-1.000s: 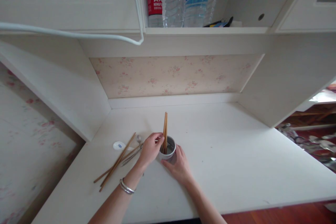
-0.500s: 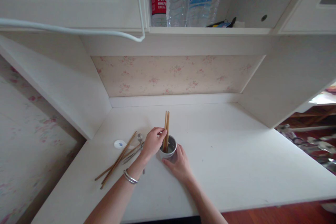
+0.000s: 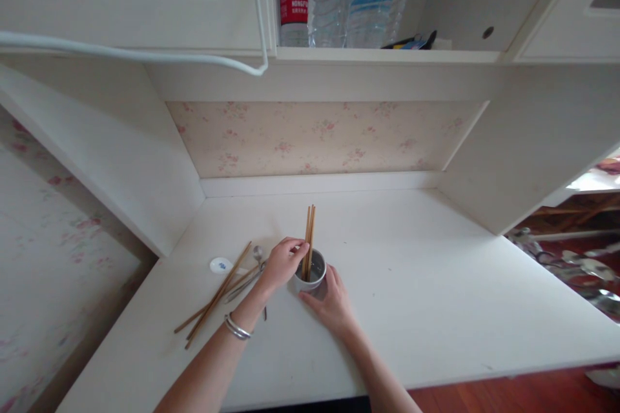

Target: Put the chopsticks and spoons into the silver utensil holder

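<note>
The cup [image 3: 314, 283], pale grey, stands on the desk [image 3: 416, 290] about midway between the front and back edges, nearer the left edge than the right. The right hand [image 3: 333, 306] wraps the cup from the side facing the right edge, its fingers curved against the wall and the thumb reaching round toward the front. A bundle of chopsticks [image 3: 312, 230] stands in the cup, nearly upright, with the tops well above the rim. The left hand [image 3: 285, 261] pinches the sticks just over the rim, its fingers narrowed on them; metal bracelets [image 3: 237, 328] circle that wrist.

Toward the left edge of the desk, several loose chopsticks [image 3: 218, 295] lie crossed, slanting toward the front left corner. Just beside them, on the side of the back edge, is a white spoon [image 3: 221, 265] with a blue mark. A metal spoon [image 3: 258, 251] lies between the loose chopsticks and the left hand, and metal utensils [image 3: 245, 288] lie near it, partly hidden by that hand.

Beyond the back edge is a floral panel [image 3: 310, 142]; above it, plastic bottles [image 3: 339, 3] stand on a shelf [image 3: 387, 57].
</note>
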{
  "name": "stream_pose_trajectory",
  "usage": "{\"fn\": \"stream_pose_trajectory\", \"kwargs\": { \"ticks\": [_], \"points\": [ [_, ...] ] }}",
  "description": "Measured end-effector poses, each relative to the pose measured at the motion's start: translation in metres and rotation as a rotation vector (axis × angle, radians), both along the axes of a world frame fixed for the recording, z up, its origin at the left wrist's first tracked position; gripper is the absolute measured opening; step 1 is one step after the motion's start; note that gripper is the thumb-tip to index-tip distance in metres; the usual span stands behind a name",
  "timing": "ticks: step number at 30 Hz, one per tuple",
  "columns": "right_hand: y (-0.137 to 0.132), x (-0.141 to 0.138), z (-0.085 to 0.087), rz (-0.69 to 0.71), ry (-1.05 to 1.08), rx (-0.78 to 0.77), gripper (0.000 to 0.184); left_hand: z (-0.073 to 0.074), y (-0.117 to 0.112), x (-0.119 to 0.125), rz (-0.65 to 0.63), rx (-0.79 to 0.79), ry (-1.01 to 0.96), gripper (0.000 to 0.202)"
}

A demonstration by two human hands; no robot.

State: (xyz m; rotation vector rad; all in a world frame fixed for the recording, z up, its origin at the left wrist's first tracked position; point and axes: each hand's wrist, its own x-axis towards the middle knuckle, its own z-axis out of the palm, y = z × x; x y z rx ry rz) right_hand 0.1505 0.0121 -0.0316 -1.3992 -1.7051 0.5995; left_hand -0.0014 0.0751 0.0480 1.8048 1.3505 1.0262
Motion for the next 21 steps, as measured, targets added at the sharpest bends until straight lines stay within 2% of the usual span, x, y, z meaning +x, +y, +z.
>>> {"fn": "stream_pose_trajectory", "kwargs": {
  "ticks": [5,10,13,15,17,21],
  "points": [
    [0.000,0.000,0.000,0.012,0.016,-0.005,0.068,-0.007,-0.025,-0.012,0.067,-0.087,-0.151,0.041],
    [-0.002,0.001,0.002,0.037,0.031,-0.005,0.065,-0.030,-0.066,-0.019,0.125,-0.159,-0.318,0.045],
    [-0.002,0.000,0.003,0.037,0.033,0.013,0.066,-0.044,-0.090,-0.023,0.170,-0.200,-0.327,0.037],
    [-0.002,0.000,0.004,0.037,0.029,0.007,0.066,-0.052,-0.103,-0.027,0.144,-0.271,-0.304,0.031],
    [-0.001,0.000,0.004,0.037,0.019,-0.010,0.066,-0.057,-0.113,-0.030,0.062,-0.341,-0.259,0.028],
    [-0.001,0.001,0.001,0.009,-0.011,-0.029,0.073,-0.059,-0.122,-0.036,-0.022,-0.284,-0.169,0.024]
  ]
}}
